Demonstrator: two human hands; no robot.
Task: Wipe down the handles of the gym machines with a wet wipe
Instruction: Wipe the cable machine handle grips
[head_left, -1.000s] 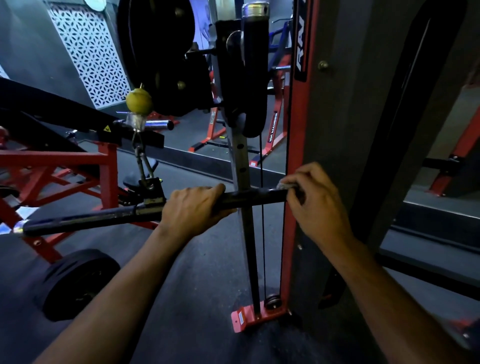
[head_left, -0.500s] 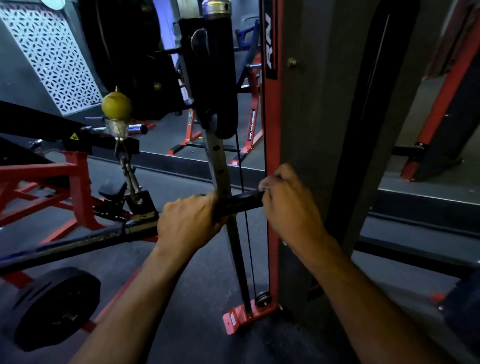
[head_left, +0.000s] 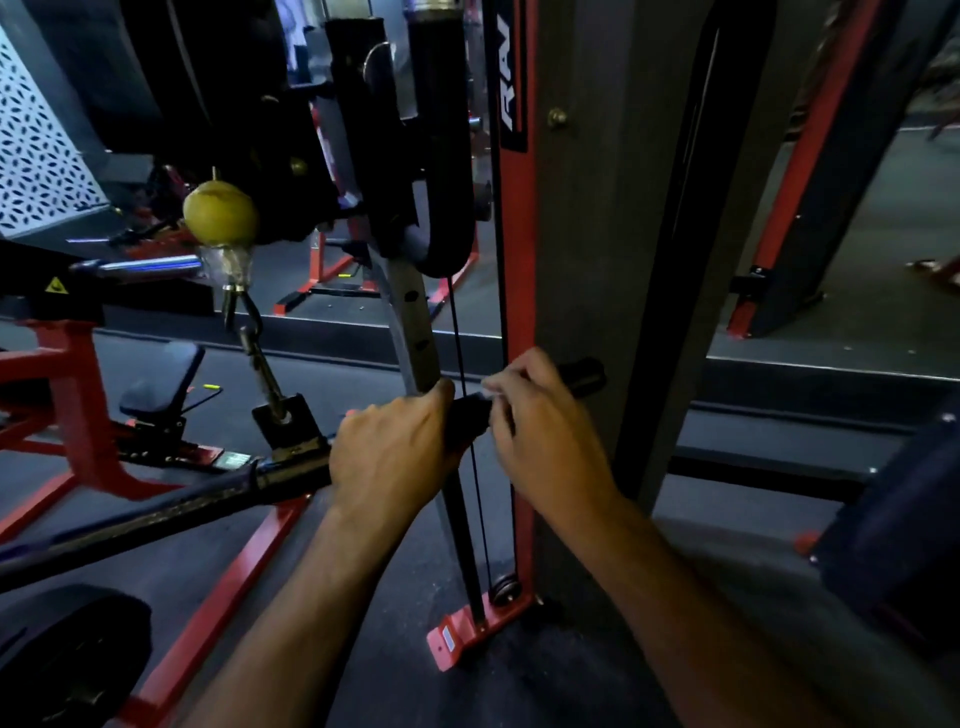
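Two hands on one long black bar (head_left: 156, 512), slanting up from lower left to its end cap beside the red upright (head_left: 514, 291). Left hand (head_left: 387, 457) curled over the bar just right of the swivel clamp (head_left: 283, 418). Right hand (head_left: 540, 431) wrapped round the rubber handle (head_left: 582, 376) near that cap, fingers closed on a pale scrap, probably the wet wipe (head_left: 491, 391), mostly hidden. Above the clamp, a chain link under a yellow ball (head_left: 221, 213). Thin black cable (head_left: 465, 374) running down between the hands.
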